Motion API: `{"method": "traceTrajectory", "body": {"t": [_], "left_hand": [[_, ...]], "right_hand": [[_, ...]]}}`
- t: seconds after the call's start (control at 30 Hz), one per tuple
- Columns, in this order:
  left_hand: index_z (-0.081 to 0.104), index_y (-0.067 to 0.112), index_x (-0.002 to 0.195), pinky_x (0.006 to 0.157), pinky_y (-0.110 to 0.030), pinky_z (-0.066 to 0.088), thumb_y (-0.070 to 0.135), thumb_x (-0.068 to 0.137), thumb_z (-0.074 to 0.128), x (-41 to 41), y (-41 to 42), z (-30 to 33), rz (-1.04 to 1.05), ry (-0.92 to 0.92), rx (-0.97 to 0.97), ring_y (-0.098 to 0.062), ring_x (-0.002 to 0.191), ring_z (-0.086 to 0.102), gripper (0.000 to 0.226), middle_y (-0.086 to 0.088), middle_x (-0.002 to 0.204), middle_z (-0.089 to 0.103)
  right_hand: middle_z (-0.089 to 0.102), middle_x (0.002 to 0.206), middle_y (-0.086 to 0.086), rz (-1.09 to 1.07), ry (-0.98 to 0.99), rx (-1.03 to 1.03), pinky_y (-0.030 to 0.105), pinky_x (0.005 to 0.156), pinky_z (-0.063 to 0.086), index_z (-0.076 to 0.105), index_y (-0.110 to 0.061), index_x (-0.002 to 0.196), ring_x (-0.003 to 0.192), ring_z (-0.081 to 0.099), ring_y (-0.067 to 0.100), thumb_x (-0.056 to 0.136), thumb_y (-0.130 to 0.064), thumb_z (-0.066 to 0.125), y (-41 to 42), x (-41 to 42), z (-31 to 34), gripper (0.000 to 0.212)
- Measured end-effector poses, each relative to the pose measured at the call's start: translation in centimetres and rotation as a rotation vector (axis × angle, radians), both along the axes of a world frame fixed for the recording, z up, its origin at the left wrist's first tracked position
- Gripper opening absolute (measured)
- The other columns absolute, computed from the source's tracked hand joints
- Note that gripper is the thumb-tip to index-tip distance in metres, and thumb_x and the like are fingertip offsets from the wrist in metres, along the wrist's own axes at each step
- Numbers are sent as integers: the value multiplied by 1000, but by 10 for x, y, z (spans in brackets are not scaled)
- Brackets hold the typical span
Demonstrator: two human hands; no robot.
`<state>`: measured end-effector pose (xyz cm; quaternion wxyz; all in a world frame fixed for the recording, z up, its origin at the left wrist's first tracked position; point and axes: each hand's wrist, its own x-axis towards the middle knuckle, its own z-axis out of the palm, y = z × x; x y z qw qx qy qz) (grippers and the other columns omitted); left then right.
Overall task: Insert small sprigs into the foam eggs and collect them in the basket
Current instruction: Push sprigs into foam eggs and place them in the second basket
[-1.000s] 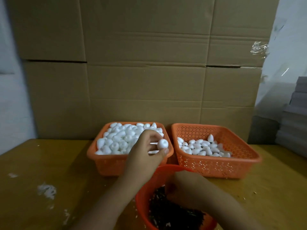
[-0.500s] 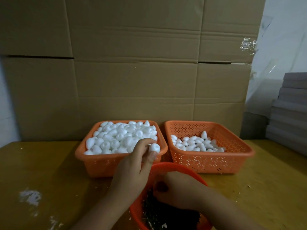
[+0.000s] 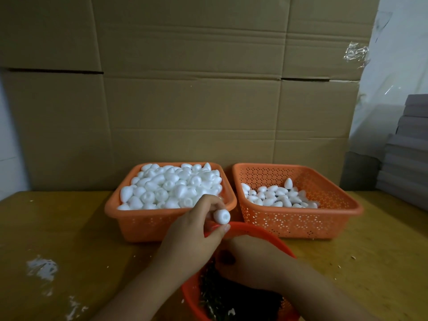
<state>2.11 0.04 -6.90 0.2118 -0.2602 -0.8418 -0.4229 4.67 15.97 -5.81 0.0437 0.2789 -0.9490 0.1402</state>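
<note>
Left hand (image 3: 192, 239) pinching one white foam egg (image 3: 221, 216) between thumb and fingertips, raised just over the far rim of the round orange bowl (image 3: 266, 237). Right hand (image 3: 250, 260) down inside that bowl, fingers curled among the dark sprigs (image 3: 231, 300); cannot tell whether any sprig is gripped. Behind the hands, on the desk (image 3: 69, 239), two orange perforated baskets side by side: left basket (image 3: 143, 223) heaped with foam eggs, right basket (image 3: 301, 223) with a shallower layer of eggs. White crumbs (image 3: 42, 267) on the desk at left. Cardboard boxes (image 3: 185, 89) stacked behind the baskets.
</note>
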Motion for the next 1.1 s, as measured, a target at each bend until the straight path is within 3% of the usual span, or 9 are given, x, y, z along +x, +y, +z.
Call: {"method": "traceTrajectory", "body": {"t": [0.1,0.23,0.33,0.47,0.6,0.73,0.97,1.03,1.1], "left_hand": [[49,47,108,89,-24,51,38,85,69,-1,0,-1,-15,-16,36,14,103,58,31,34,108,62],[51,48,113,82,-20,50,63,88,46,3,0,3,-25,8,12,8,98,62,30,27,101,67],[50,41,103,80,-29,53,54,88,57,4,1,4,-11,8,13,5,95,63,21,26,99,66],[45,36,99,87,-37,53,33,84,73,3,0,4,8,-26,30,6,101,61,32,28,103,64],[48,39,103,83,-31,54,41,87,66,6,0,4,-7,30,44,8,99,62,24,31,104,63],[54,42,102,70,-13,48,53,88,56,7,0,7,14,103,4,4,91,62,18,26,98,63],[49,38,97,73,-20,52,25,88,65,5,0,3,38,110,71,0,90,64,22,26,101,63],[51,40,104,76,-19,52,33,92,59,4,0,2,18,118,81,1,94,64,16,27,103,63],[51,44,121,82,-12,49,49,94,46,5,0,4,23,120,67,6,100,61,29,33,103,62]], "right_hand": [[66,108,-2,7,-5,-10,34,82,50,62,-22,112,92,60,15,91,-26,52,-1,-1,0,25],[64,108,-2,17,12,-24,29,79,48,62,-21,114,91,59,14,90,-25,54,0,-2,-1,26],[65,109,-2,14,15,-11,31,80,49,62,-20,114,92,59,14,90,-26,54,0,-2,-2,26],[65,110,-1,1,-9,-4,33,82,49,62,-21,115,94,60,15,91,-28,54,0,-3,-3,27],[65,109,-2,5,-12,-18,30,81,48,62,-22,114,93,59,14,90,-28,54,0,-3,-3,26],[64,107,-4,4,0,-31,27,78,48,62,-22,113,90,58,11,90,-28,54,0,-2,-3,25],[65,106,-3,-8,-24,-17,34,82,50,62,-21,111,91,60,14,90,-28,53,0,-3,-3,24],[66,105,-4,-8,-22,-20,33,81,50,62,-22,112,91,60,13,90,-28,54,0,-3,-3,24],[65,105,-5,-7,-24,-24,32,81,51,62,-23,112,90,60,12,90,-28,55,0,-3,-3,24]]}}
